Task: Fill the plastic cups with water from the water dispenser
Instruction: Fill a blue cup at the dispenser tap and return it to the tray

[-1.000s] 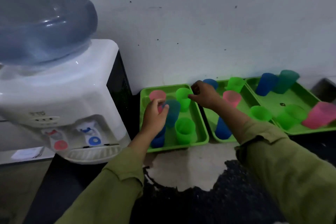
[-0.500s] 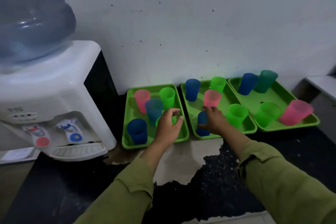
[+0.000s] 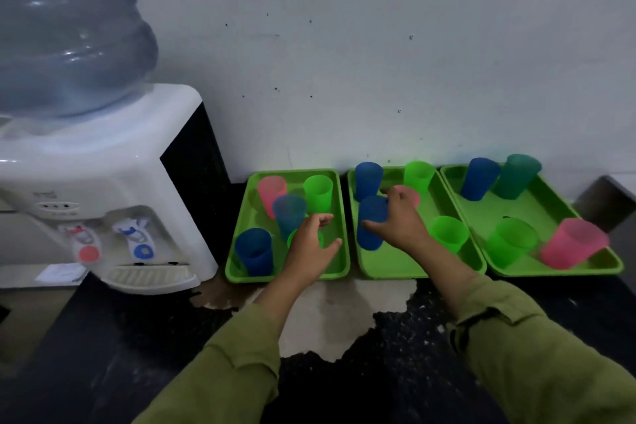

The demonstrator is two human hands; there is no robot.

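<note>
**cup in the right hand, tap away to the left**

the right hand (image 3: 401,222) had its fingers and thumb curled round a blue cup (image 3: 370,239) by the left edge of the middle tray (image 3: 413,272), nearer that tray's front than its back. the cup stood upright, mouth up, long axis close to vertical. whether its base was on the tray or just off it could not be told.

the left hand (image 3: 309,248) hovered over the near right part of the left tray (image 3: 287,277), with fingers and thumb spread in a loose arc and nothing gripped. a green cup (image 3: 293,239) sat mostly hidden beneath it. whether the hand touched that cup could not be told.

the water dispenser (image 3: 103,175) stood at the left end of the counter (image 3: 103,354), with its blue tap (image 3: 137,241) above the drip tray (image 3: 151,277). from both hands the tap lay to the left, beyond the whole width of the left tray.

so the hand holding the cup was the farther one, and the free left hand was nearer the tap. by my reading, the cup would have to travel leftward across the left tray and stay upright. a second blue cup (image 3: 254,251) at that tray's near left corner stood close to that line. either the right arm would reach across the left arm, or the cup would pass to the left hand.
</note>
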